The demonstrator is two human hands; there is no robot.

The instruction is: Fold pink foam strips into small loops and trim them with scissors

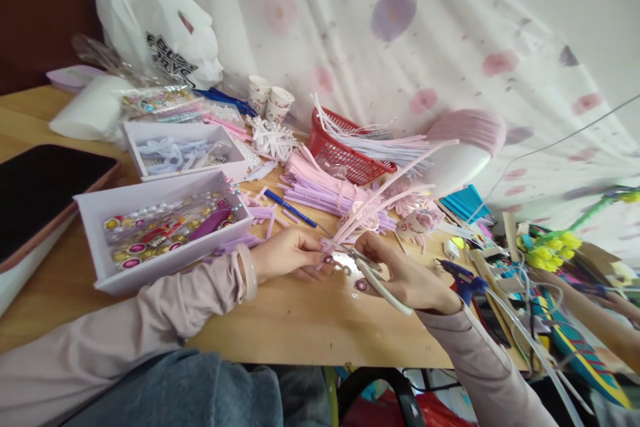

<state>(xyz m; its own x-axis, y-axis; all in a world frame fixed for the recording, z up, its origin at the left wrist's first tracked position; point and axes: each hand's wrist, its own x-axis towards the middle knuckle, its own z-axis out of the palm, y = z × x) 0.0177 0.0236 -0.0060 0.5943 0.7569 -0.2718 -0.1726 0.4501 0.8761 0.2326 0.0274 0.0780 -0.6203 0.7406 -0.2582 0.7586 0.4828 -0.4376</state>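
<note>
Pinched in the fingers of my left hand [295, 255] is the lower end of some long pink pipe cleaners [373, 203], which rise to the upper right. My right hand [400, 270] is closed around pliers [377, 285] with pale handles. Their metal jaws are close to the gathered end of the pipe cleaners; whether they touch it I cannot tell. Both hands are just above the wooden table [300, 327]. A blue pen [290, 207] and short lilac pipe cleaner pieces [263, 213] lie behind my left hand.
White boxes of beads [173, 267] and ribbon [187, 170] stand at the left, near a phone [50, 193]. Behind are pipe cleaner bundles [325, 183], a red basket [345, 163] and paper cups [277, 105]. A glue gun [463, 280] is at right, beyond it another person's arm [590, 310].
</note>
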